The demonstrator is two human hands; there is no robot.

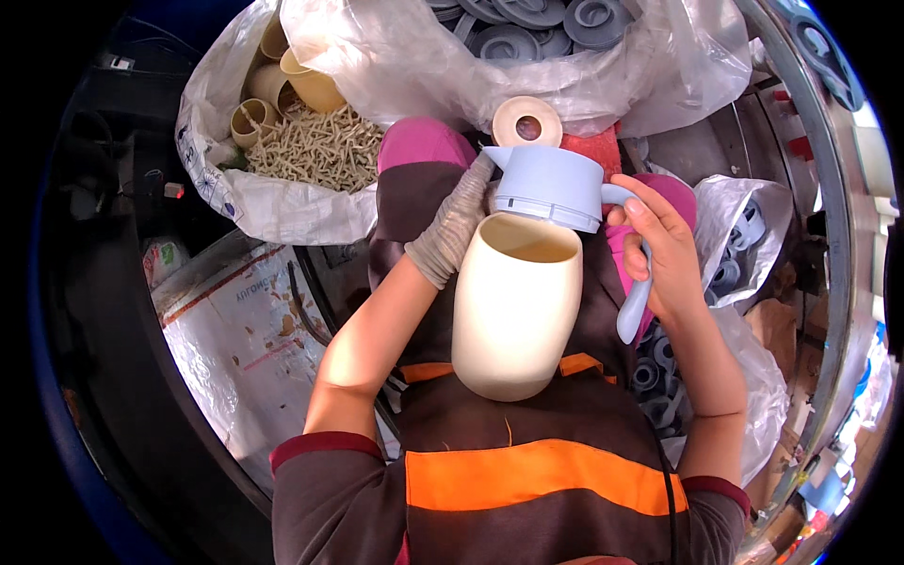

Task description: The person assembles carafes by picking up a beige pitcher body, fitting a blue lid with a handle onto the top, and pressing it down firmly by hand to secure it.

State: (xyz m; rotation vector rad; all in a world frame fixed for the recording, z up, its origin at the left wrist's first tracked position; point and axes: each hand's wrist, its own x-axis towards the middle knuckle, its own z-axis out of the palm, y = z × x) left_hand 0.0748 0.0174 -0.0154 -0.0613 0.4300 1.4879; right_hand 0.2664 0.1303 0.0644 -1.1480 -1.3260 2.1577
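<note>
A cream, barrel-shaped jug body (516, 315) rests against my lap and apron, with its open mouth facing up and away. At that mouth sits a pale blue jug top (551, 184) with a pointed spout on the left and a long curved handle on the right. It is tilted, and part of the mouth shows below it. My left hand (459, 221), in a grey glove, is closed around the left side where the body meets the top; some fingers are hidden behind. My bare right hand (659, 240) grips the handle (635, 306) near its upper bend.
Beyond my knees, a cream ring-shaped piece (527, 122) sits near something red. A white sack (212, 179) at the left holds cream cups and strips. Clear plastic bags (395, 66) hold grey-blue round lids (504, 42) and, at the right, more grey-blue parts (749, 226).
</note>
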